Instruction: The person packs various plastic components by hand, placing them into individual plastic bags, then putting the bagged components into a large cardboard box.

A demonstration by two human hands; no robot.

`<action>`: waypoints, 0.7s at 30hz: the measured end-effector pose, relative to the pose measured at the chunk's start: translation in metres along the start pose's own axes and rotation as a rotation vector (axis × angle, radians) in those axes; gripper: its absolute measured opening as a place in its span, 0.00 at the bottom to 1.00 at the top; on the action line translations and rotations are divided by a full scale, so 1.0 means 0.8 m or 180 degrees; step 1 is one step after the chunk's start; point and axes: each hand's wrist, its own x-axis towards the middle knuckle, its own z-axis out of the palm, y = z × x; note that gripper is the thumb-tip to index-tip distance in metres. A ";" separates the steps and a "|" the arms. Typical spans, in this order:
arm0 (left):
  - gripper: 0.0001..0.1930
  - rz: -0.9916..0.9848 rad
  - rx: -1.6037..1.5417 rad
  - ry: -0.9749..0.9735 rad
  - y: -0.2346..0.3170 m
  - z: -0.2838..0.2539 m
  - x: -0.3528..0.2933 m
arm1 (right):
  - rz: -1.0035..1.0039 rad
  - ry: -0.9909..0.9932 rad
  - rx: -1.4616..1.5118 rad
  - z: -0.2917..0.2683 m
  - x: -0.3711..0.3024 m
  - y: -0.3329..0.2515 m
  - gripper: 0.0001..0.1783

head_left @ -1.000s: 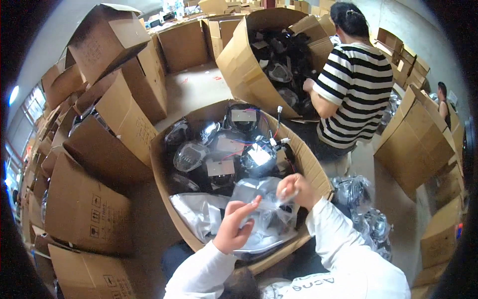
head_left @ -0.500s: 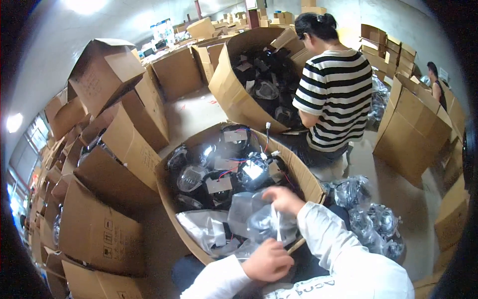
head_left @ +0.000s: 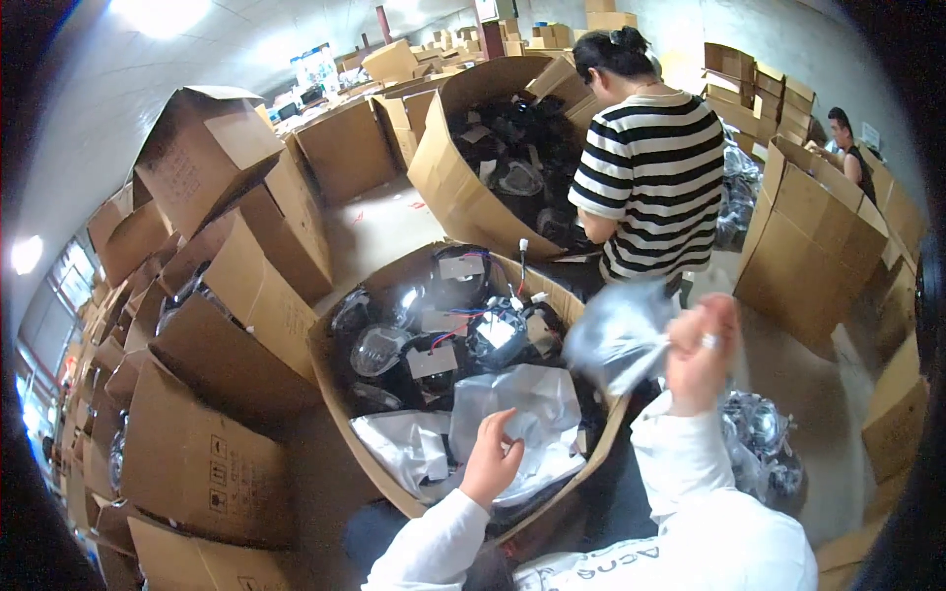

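My right hand [head_left: 702,355], closed, grips the gathered neck of a clear plastic bag [head_left: 623,333]. The bag hangs over the right rim of the large cardboard box [head_left: 340,419]; motion smears it, and what it holds cannot be made out. My left hand [head_left: 495,458] is empty, fingers apart, above the near part of the box. Beneath it lie a translucent plastic bag [head_left: 537,399] and a whitish one [head_left: 402,448]. Farther in are several lamp-like units with clear lenses, such as one lamp unit [head_left: 379,352], plus coloured wires and white connectors.
Several bagged units [head_left: 757,433] sit on the floor at my right. Ahead, a person in a striped shirt [head_left: 655,182] stands beside another box [head_left: 439,172] of dark units. Cardboard boxes [head_left: 202,448] line the left. Another person [head_left: 849,158] is at the far right.
My right hand has lifted the bag out of the box toward the right, over its rim. The left hand has let go of the bag's neck and moved slightly up and left, opening.
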 end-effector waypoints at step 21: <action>0.45 -0.0679 0.2327 -0.1043 -0.090 0.025 0.007 | 0.1639 -0.0501 -0.6666 -0.505 -0.106 -0.007 0.10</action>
